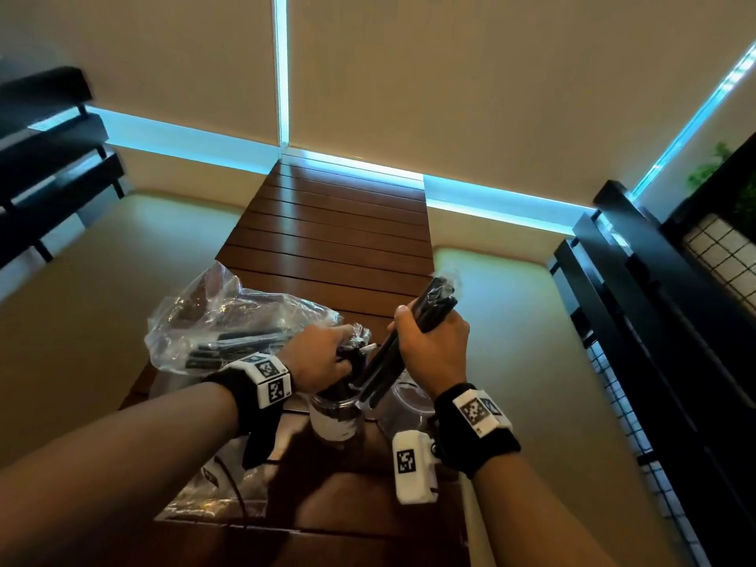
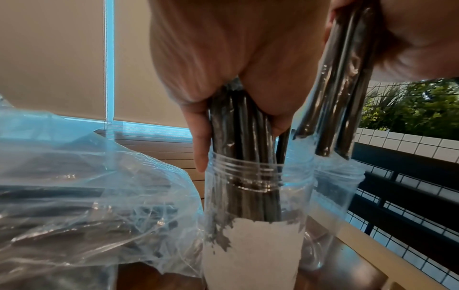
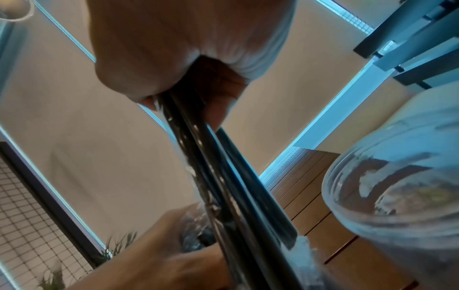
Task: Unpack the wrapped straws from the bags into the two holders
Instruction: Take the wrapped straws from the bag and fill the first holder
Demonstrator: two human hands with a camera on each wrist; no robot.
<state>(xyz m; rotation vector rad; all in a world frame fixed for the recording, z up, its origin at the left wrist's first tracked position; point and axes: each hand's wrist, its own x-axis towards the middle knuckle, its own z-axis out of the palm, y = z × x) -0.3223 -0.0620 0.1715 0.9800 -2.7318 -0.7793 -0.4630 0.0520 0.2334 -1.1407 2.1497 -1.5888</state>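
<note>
My left hand (image 1: 323,356) grips a bunch of black wrapped straws (image 2: 244,137) that stands inside a clear jar holder (image 2: 255,225) with a white label. My right hand (image 1: 435,341) grips a second bundle of black wrapped straws (image 1: 409,341), tilted, its lower ends hanging over the mouth of the second clear holder (image 1: 409,399) to the right. In the right wrist view that bundle (image 3: 223,186) runs down from my fist toward my left hand (image 3: 159,261). A clear plastic bag (image 1: 229,321) with more black straws lies to the left.
The holders stand on a narrow wooden slatted table (image 1: 335,223) between cream benches. Another flat plastic bag (image 1: 212,497) lies at the table's near left. Black railings (image 1: 662,304) and a wire grid run along the right.
</note>
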